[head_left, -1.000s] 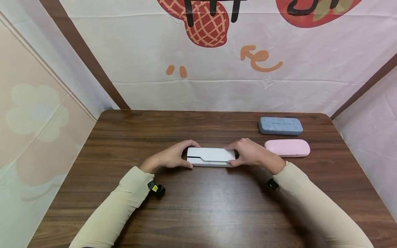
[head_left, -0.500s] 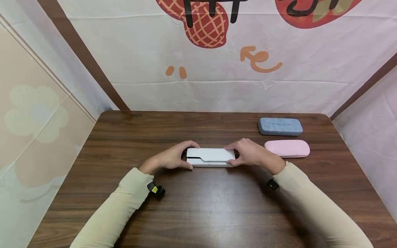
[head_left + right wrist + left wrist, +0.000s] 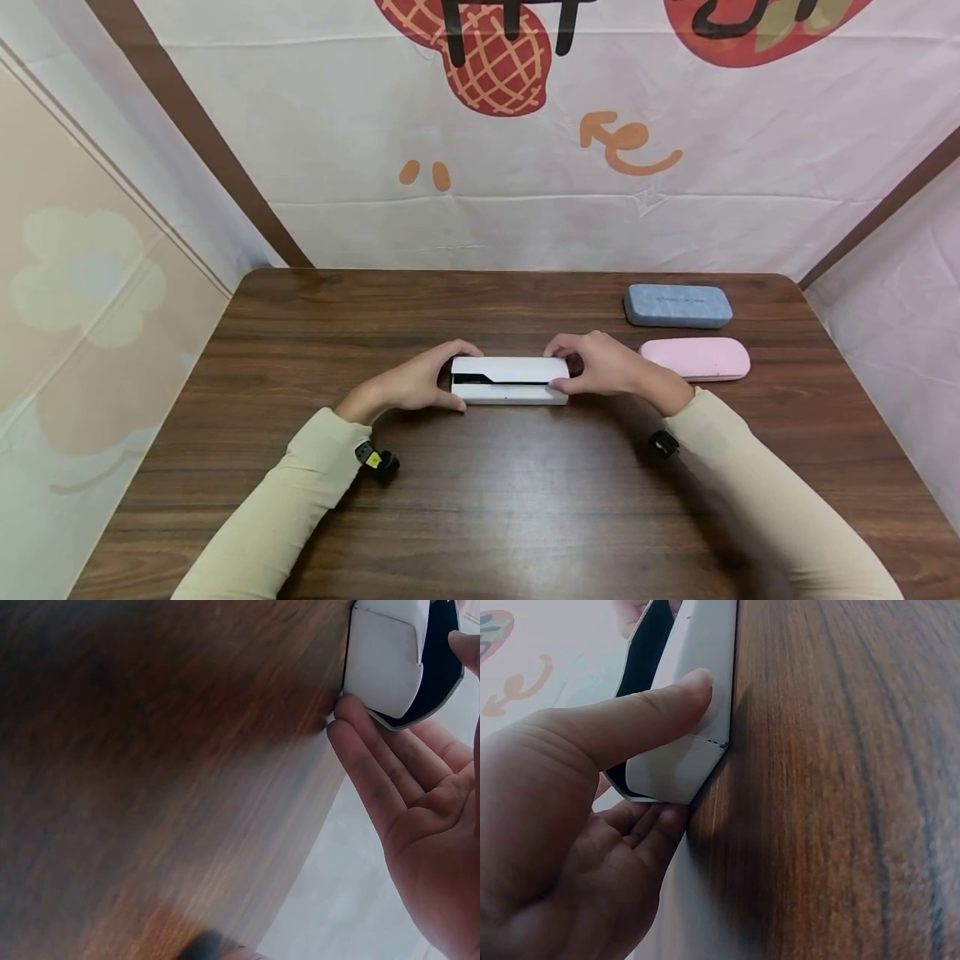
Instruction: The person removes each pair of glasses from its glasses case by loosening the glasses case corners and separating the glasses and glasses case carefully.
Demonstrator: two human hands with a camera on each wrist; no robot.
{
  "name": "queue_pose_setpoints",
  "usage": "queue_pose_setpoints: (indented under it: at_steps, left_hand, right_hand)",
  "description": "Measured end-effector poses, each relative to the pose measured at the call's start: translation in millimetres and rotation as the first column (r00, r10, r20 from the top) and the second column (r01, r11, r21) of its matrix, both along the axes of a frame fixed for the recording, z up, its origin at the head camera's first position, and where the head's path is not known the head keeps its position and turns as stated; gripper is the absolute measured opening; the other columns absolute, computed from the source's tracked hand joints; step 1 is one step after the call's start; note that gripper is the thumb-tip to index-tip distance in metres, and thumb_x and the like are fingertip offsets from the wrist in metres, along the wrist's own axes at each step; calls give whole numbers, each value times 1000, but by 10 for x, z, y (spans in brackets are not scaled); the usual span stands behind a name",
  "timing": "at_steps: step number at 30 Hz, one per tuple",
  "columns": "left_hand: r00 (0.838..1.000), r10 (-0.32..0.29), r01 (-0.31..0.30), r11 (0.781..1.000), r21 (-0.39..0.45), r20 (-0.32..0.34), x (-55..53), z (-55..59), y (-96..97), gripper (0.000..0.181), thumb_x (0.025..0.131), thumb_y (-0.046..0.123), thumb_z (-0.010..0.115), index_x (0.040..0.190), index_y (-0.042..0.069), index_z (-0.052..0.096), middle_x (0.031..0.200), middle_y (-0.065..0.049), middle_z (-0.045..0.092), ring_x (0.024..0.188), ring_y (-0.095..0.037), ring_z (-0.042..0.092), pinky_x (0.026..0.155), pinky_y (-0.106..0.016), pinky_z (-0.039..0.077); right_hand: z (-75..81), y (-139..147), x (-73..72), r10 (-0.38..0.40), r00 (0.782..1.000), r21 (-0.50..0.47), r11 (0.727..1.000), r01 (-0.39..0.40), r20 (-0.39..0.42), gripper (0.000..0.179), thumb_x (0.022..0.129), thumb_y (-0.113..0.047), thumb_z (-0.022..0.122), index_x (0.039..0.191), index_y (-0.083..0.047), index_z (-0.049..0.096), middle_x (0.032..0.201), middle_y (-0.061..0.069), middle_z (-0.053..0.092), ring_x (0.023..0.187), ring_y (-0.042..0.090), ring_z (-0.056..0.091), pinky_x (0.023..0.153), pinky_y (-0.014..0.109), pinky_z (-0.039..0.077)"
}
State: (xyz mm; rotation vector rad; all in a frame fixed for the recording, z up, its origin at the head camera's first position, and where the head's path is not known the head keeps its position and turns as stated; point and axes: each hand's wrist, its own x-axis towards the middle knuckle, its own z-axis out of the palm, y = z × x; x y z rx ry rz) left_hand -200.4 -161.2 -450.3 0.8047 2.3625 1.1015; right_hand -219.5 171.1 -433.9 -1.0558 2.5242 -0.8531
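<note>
A white glasses case (image 3: 517, 395) lies lengthwise across the middle of the table. Its flap lid (image 3: 517, 367) stands slightly raised, with a dark lining showing in the gap along the front. At the left end, my left hand (image 3: 408, 380) grips the case, thumb on the front wall and fingers behind. My right hand (image 3: 607, 367) holds the right end, its thumb at the lid's front edge and fingers at the back. In the right wrist view, the thumb (image 3: 466, 649) touches the lifted flap, apart from the white case body (image 3: 384, 660).
A pink glasses case (image 3: 696, 357) lies just behind the right wrist, and a blue glasses case (image 3: 677, 305) sits farther back. The brown wooden table (image 3: 495, 500) ends at a printed cloth backdrop (image 3: 525, 225). Cloth also hangs at both sides.
The right thumb has raised the flap's front edge, so the dark gap now runs along the case's front. My left hand and the case have stayed in place.
</note>
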Motion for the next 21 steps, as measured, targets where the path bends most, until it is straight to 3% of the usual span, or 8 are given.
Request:
queue_pose_setpoints:
  at_steps: [12, 21]
  left_hand:
    - [1000, 14, -14, 1000, -26, -9, 13, 41, -8, 78, 80, 14, 89, 146, 15, 45, 142, -7, 50, 127, -24, 49, 109, -47, 37]
    - [999, 19, -20, 999, -36, -41, 30, 59, -24, 84, 80, 16, 89, 150, 13, 42, 144, -12, 45, 126, -27, 47, 105, -48, 40]
  right_hand:
    - [-39, 24, -30, -40, 999, -16, 999, 40, -16, 31, 94, -25, 74, 121, -11, 70, 95, -6, 70, 79, 7, 60, 74, 30, 53]
    - [-54, 25, -38, -66, 998, -38, 997, 66, -14, 30, 97, -27, 72, 121, -10, 71, 100, -2, 72, 83, 8, 62, 77, 32, 54]
